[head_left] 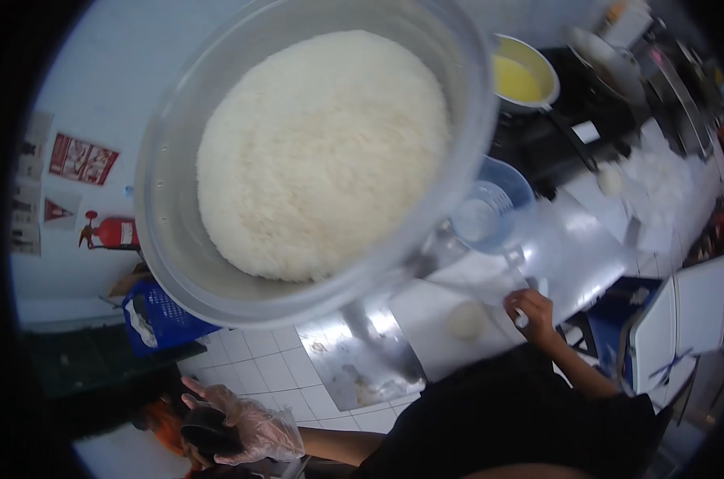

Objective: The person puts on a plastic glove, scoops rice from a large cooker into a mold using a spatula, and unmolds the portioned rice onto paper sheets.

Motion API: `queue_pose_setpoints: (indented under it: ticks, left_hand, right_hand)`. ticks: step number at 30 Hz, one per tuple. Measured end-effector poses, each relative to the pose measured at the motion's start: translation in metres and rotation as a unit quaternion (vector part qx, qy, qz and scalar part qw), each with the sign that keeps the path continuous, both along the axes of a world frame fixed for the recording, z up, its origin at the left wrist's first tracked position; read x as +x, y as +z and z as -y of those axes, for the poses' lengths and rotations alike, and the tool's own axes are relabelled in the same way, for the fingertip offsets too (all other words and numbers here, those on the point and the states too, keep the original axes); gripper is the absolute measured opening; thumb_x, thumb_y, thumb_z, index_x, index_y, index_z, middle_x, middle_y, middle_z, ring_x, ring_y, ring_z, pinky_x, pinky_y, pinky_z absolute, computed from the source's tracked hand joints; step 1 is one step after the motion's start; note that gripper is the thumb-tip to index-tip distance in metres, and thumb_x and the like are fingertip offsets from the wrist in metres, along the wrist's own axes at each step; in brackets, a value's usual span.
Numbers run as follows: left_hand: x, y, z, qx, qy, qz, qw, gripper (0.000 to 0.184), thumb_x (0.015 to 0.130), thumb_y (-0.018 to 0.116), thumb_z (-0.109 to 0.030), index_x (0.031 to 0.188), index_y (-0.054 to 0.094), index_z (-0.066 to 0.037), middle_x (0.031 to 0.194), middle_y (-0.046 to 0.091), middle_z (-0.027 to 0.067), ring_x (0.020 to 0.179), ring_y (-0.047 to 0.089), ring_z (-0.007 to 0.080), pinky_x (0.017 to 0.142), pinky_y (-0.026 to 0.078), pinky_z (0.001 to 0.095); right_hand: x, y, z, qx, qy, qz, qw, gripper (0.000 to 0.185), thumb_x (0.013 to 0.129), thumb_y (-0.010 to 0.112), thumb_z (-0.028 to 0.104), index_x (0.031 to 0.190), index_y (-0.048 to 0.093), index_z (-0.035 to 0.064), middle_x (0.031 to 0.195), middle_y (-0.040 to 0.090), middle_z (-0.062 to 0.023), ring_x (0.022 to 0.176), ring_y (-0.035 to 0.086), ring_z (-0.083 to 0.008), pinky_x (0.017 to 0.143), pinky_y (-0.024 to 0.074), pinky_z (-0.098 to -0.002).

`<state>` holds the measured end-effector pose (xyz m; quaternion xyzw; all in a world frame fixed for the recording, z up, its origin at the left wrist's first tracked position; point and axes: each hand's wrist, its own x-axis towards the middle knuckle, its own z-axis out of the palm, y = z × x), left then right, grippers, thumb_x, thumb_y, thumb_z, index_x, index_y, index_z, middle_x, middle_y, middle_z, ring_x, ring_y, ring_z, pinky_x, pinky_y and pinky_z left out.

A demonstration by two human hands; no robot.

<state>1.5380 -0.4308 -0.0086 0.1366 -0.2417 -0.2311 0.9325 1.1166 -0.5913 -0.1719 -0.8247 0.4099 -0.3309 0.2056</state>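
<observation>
My left hand (254, 427) wears a loose clear plastic glove, held out at the lower left with its fingers apart and nothing visible in them. My right hand (531, 315) is bare and curled around a small white thing (522, 319) whose kind I cannot make out. It is beside a white sheet (426, 319) on the metal worktop, where a round pale mound (467, 320) lies. Very close to the camera, a large metal pot (166, 211) full of white rice (330, 152) covers much of the upper view.
Behind the pot stands a clear blue-tinted measuring jug (512, 188). A saucepan (547, 76) of yellow liquid sits on the black stove. Crumpled plastic (665, 180) lies farther right. A blue basket (166, 319) and a red fire extinguisher (114, 232) are at left. Another person (166, 423) is near my left hand.
</observation>
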Motion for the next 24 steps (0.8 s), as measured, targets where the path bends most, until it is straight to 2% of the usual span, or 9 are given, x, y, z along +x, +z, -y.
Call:
queue_pose_setpoints:
  ticks: [4, 7, 10, 11, 14, 17, 18, 20, 24]
  left_hand:
    - [-0.036, 0.001, -0.02, 0.021, -0.007, -0.002, 1.0, 0.107, 0.066, 0.084, -0.029, 0.148, 0.021, 0.002, 0.156, 0.016, 0.0171, 0.132, 0.034, 0.0297, 0.088, 0.047, 0.0296]
    - [-0.075, 0.008, -0.009, 0.085, 0.091, -0.007, 0.992, 0.108, 0.065, 0.084, -0.041, 0.147, 0.026, -0.002, 0.153, 0.022, 0.019, 0.123, 0.041, 0.0294, 0.092, 0.043, 0.0327]
    - [-0.092, 0.003, -0.011, 0.06, 0.017, -0.075, 0.995, 0.105, 0.063, 0.084, -0.047, 0.143, 0.034, 0.0, 0.149, 0.031, 0.0198, 0.123, 0.043, 0.0281, 0.098, 0.04, 0.0342]
    - [-0.104, 0.001, -0.005, 0.101, 0.002, -0.049, 0.994, 0.1, 0.066, 0.081, -0.051, 0.142, 0.038, 0.0, 0.148, 0.033, 0.021, 0.127, 0.043, 0.0282, 0.1, 0.039, 0.0342]
    - [-0.115, -0.031, 0.009, 0.158, -0.139, 0.071, 0.975, 0.097, 0.076, 0.07, -0.058, 0.144, 0.034, -0.001, 0.15, 0.033, 0.0199, 0.134, 0.038, 0.0346, 0.107, 0.04, 0.0432]
    - [-0.156, -0.072, 0.052, 0.185, -0.266, 0.015, 0.946, 0.093, 0.08, 0.067, -0.055, 0.145, 0.031, -0.001, 0.15, 0.034, 0.0177, 0.134, 0.038, 0.0385, 0.109, 0.038, 0.0499]
    - [-0.171, -0.086, 0.068, 0.183, -0.344, -0.01, 0.921, 0.091, 0.081, 0.067, -0.052, 0.145, 0.029, 0.0, 0.15, 0.033, 0.0167, 0.136, 0.036, 0.0385, 0.11, 0.035, 0.0536]
    - [-0.207, -0.105, 0.098, 0.242, -0.473, 0.009, 0.847, 0.087, 0.084, 0.064, -0.053, 0.145, 0.031, 0.0, 0.151, 0.031, 0.0167, 0.136, 0.035, 0.0391, 0.103, 0.044, 0.0508]
    - [-0.214, -0.187, 0.134, 0.258, -0.573, -0.174, 0.759, 0.084, 0.085, 0.063, -0.055, 0.142, 0.036, 0.001, 0.148, 0.035, 0.0196, 0.136, 0.035, 0.0376, 0.098, 0.05, 0.0465]
  right_hand:
    - [-0.004, 0.001, -0.013, 0.001, -0.021, 0.056, 0.998, 0.009, 0.071, 0.069, -0.002, 0.075, 0.063, 0.0034, 0.083, 0.07, -0.0092, 0.072, 0.068, -0.0226, 0.061, 0.054, -0.0329]
    - [-0.011, -0.008, -0.017, 0.044, -0.042, 0.053, 0.997, 0.005, 0.077, 0.07, 0.003, 0.078, 0.065, 0.0034, 0.083, 0.071, -0.0091, 0.072, 0.069, -0.023, 0.06, 0.0533, -0.032]
    - [-0.004, 0.0, -0.011, 0.136, -0.147, 0.077, 0.977, 0.006, 0.081, 0.072, 0.01, 0.082, 0.068, 0.0053, 0.082, 0.072, -0.007, 0.073, 0.069, -0.0241, 0.063, 0.0528, -0.0307]
    - [-0.005, 0.001, -0.005, 0.156, -0.112, 0.107, 0.976, 0.006, 0.081, 0.072, 0.011, 0.082, 0.068, 0.0063, 0.082, 0.072, -0.0063, 0.074, 0.069, -0.0245, 0.065, 0.0526, -0.0307]
    - [-0.016, 0.003, 0.005, 0.216, 0.013, 0.139, 0.966, 0.008, 0.082, 0.073, 0.015, 0.084, 0.07, 0.0085, 0.084, 0.072, -0.0051, 0.078, 0.069, -0.0253, 0.07, 0.052, -0.031]
    - [-0.036, 0.009, 0.003, 0.255, 0.146, 0.077, 0.953, 0.01, 0.082, 0.073, 0.017, 0.087, 0.069, 0.0095, 0.086, 0.072, -0.0056, 0.084, 0.069, -0.0255, 0.075, 0.051, -0.0324]
    - [-0.041, 0.009, 0.0, 0.262, 0.133, 0.086, 0.952, 0.009, 0.083, 0.072, 0.017, 0.087, 0.069, 0.0096, 0.086, 0.072, -0.0057, 0.083, 0.069, -0.026, 0.075, 0.0509, -0.0326]
    - [-0.051, 0.002, -0.005, 0.276, 0.104, 0.103, 0.95, 0.009, 0.083, 0.071, 0.016, 0.088, 0.068, 0.0098, 0.086, 0.072, -0.006, 0.083, 0.069, -0.0269, 0.075, 0.0509, -0.0329]
    - [-0.074, -0.027, -0.016, 0.261, -0.074, 0.109, 0.956, 0.012, 0.08, 0.072, 0.012, 0.09, 0.067, 0.0069, 0.083, 0.071, -0.0089, 0.08, 0.068, -0.0273, 0.073, 0.0508, -0.0336]
